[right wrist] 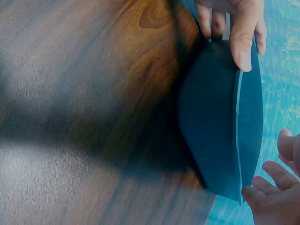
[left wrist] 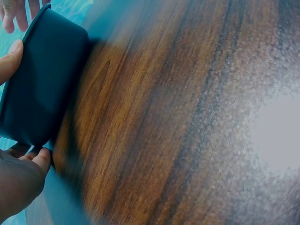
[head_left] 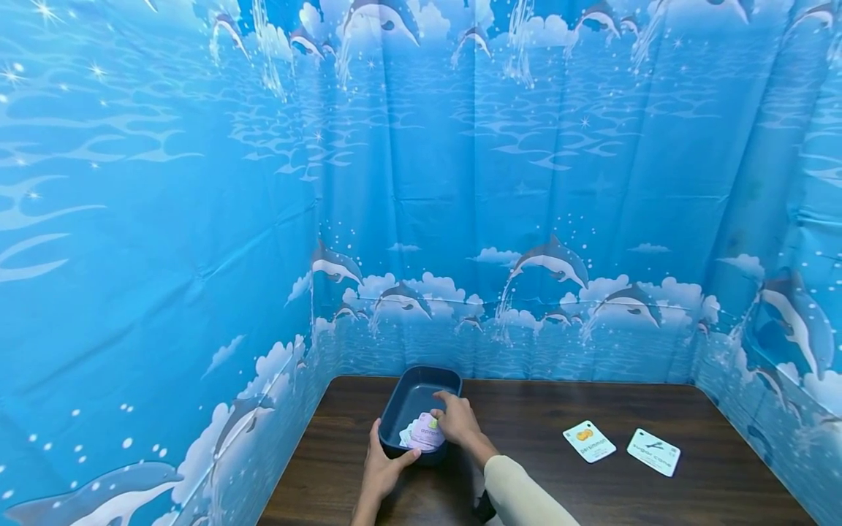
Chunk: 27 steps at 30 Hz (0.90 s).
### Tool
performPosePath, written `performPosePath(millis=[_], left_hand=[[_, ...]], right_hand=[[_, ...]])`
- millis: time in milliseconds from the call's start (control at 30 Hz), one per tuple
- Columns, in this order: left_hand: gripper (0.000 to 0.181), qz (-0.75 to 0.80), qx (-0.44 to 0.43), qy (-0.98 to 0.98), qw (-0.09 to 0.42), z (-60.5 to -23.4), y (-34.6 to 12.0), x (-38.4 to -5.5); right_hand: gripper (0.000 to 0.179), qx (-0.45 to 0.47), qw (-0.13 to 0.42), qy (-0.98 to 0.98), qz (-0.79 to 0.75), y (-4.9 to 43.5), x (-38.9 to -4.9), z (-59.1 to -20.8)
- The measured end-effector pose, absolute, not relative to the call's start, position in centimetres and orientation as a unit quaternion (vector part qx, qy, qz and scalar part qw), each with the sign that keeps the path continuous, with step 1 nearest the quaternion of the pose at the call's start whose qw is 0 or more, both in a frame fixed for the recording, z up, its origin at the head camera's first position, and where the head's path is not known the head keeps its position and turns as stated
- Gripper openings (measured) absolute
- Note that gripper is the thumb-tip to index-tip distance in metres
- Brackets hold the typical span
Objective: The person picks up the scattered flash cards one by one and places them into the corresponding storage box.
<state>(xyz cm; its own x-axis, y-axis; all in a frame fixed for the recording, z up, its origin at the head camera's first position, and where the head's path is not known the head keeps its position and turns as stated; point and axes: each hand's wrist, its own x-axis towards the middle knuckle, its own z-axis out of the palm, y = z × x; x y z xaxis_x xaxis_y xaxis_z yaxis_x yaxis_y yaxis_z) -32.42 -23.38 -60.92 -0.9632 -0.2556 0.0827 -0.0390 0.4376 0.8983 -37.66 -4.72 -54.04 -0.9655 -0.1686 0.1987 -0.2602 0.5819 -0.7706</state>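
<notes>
A dark blue rectangular bin [head_left: 388, 409] stands at the table's back left, its near end toward me. My left hand [head_left: 384, 467] grips the near left corner; in the right wrist view its thumb [right wrist: 243, 51] lies over the rim and its fingers go around the outside. Several cards lie in the bin's near end, with a purple card [head_left: 427, 437] on top whose word seems to read "apron". Above the right rim, close to that card, is my right hand [head_left: 459, 422], its fingers loosely bent. In the right wrist view the right hand [right wrist: 276, 192] shows nothing held.
On the dark wooden table [head_left: 520, 416], a persimmon card [head_left: 590, 442] and a sugar cane card [head_left: 654, 452] lie to the right. Blue dolphin-print curtains [head_left: 526, 183] rise behind the table and along both sides. A black object [head_left: 484, 507] shows partly beside the right sleeve.
</notes>
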Motion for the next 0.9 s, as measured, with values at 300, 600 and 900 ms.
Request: performPosePath(millis=[300, 600, 900], left_hand=[[0.117, -0.531, 0.092, -0.836, 0.101, -60.8, -23.3, -32.5], [0.118, -0.529, 0.093, -0.836, 0.108, -61.1, -23.4, -32.6], [0.117, -0.526, 0.093, -0.838, 0.11, -61.3, -23.4, -32.7]], right_hand=[[0.041, 0.108, 0.06, -0.887, 0.445, -3.1, -38.0, -54.5], [0.047, 0.058, 0.064, -0.903, 0.422, -0.4, -38.2, -54.4], [0.048, 0.025, 0.056, -0.905, 0.421, 1.4, -38.2, -54.9]])
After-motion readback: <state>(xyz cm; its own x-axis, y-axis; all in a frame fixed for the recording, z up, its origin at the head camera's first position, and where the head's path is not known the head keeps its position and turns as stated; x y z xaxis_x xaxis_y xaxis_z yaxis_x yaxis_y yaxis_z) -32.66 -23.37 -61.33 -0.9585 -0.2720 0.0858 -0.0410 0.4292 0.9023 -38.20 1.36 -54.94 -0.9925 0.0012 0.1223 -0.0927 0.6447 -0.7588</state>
